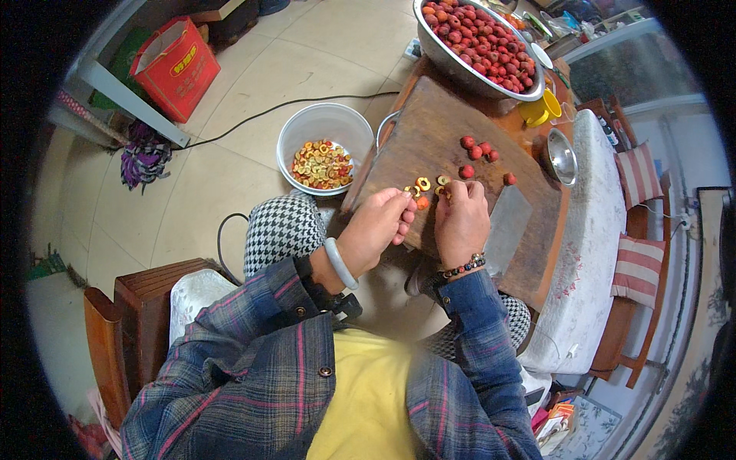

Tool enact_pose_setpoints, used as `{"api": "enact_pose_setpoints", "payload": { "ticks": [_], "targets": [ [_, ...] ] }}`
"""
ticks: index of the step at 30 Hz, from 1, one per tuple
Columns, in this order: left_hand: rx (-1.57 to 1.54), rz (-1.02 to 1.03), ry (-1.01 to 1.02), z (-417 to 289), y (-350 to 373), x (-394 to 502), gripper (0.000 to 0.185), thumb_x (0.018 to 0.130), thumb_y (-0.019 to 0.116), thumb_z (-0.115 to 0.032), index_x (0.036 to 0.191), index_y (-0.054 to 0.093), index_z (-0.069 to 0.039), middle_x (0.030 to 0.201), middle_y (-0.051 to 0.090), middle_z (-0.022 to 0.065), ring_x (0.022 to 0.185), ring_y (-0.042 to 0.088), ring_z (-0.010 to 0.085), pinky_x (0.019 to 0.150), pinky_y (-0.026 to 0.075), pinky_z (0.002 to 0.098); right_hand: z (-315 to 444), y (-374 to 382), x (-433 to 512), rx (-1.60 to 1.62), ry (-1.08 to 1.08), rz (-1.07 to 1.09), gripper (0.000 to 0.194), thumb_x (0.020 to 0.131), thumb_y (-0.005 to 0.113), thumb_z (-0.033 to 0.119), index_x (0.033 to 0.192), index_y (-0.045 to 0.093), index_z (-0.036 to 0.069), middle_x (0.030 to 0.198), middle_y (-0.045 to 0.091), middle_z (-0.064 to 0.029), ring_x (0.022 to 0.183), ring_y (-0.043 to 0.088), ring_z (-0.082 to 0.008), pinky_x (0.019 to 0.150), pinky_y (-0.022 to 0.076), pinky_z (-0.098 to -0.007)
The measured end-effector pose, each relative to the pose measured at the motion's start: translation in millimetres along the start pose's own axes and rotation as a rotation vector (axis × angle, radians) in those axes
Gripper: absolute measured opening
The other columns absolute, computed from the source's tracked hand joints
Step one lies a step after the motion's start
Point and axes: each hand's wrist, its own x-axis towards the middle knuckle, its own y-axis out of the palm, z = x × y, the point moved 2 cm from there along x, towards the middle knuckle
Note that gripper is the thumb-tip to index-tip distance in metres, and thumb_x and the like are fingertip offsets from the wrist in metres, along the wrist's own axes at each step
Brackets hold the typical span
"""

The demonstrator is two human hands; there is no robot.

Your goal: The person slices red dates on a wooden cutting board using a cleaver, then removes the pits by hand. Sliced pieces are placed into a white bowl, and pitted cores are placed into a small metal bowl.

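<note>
My left hand (376,227), with a pale bangle at the wrist, is over the near left edge of a wooden cutting board (443,121). Its thumb and fingers are pinched together beside cut fruit pieces; whether a piece is between them is unclear. My right hand (463,215) has its fingertips down on the board at some cut pieces; what they grip is hidden. Several cut fruit rings (423,184) lie between the hands. Whole red fruits, apparently hawthorns (467,172), lie farther up the board. A cleaver's wide blade (506,230) rests flat, right of my right hand.
A white bucket (290,123) holding cut fruit stands on the floor, left of the board. Beyond the board sits a metal basin (489,86) of red fruit, near a yellow mug (540,109). A steel bowl (562,157) is at the right. A black cable (253,118) crosses the floor.
</note>
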Motion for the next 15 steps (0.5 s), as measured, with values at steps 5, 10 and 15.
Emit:
{"api": "enact_pose_setpoints", "payload": {
  "ticks": [5,10,15],
  "targets": [
    [0.069,-0.013,0.000,0.9,2.0,2.5,0.018,0.111,0.056,-0.022,0.108,0.063,-0.006,0.087,0.062,-0.0009,0.070,0.056,0.0079,0.058,0.047,0.0230,-2.6,-2.5,-4.4,0.205,0.067,-0.038,0.014,0.093,0.074,0.008,0.105,0.068,0.005,0.101,0.067,-0.0135,0.089,0.069,-0.0308,0.076,0.0564,-0.0430],
    [0.164,0.044,0.067,5.3,7.7,2.8,0.018,0.109,0.064,-0.022,0.114,0.064,-0.005,0.091,0.066,-0.0004,0.073,0.059,0.0061,0.062,0.051,0.0215,-1.9,-11.7,-20.7,0.909,0.472,0.142,0.014,0.100,0.075,0.009,0.108,0.067,0.000,0.099,0.070,-0.0046,0.076,0.065,-0.0099,0.065,0.0547,-0.0265],
    [0.189,0.067,0.120,8.9,8.2,4.0,0.020,0.109,0.064,-0.024,0.115,0.064,-0.006,0.089,0.066,-0.0015,0.072,0.059,0.0052,0.062,0.050,0.0206,8.0,-20.8,-38.0,1.247,0.624,0.284,0.015,0.103,0.070,0.009,0.113,0.065,0.000,0.099,0.069,-0.0035,0.078,0.067,-0.0100,0.063,0.0569,-0.0252]
  ]
}}
